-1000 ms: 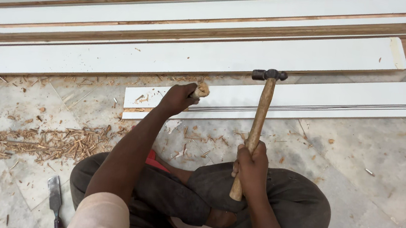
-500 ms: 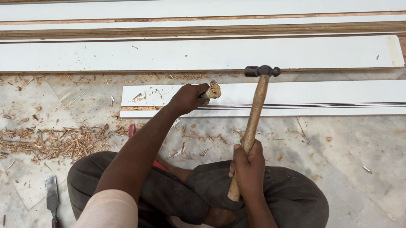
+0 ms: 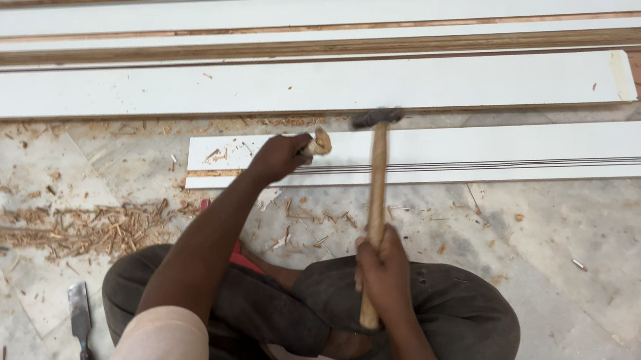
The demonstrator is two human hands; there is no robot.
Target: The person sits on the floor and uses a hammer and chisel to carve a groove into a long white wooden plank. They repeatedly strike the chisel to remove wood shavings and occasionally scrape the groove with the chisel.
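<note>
Your right hand (image 3: 383, 276) is wrapped tight round the hammer (image 3: 373, 208) handle, head over the white grooved board (image 3: 511, 155) on the floor. Your left hand (image 3: 282, 157) pinches a small wooden piece (image 3: 319, 141) against that board's left part. Chisel (image 3: 78, 321) lies by your left knee.

Stone floor (image 3: 575, 306): white boards (image 3: 423, 88), wood shavings (image 3: 73, 230), chisel (image 3: 78, 319).
</note>
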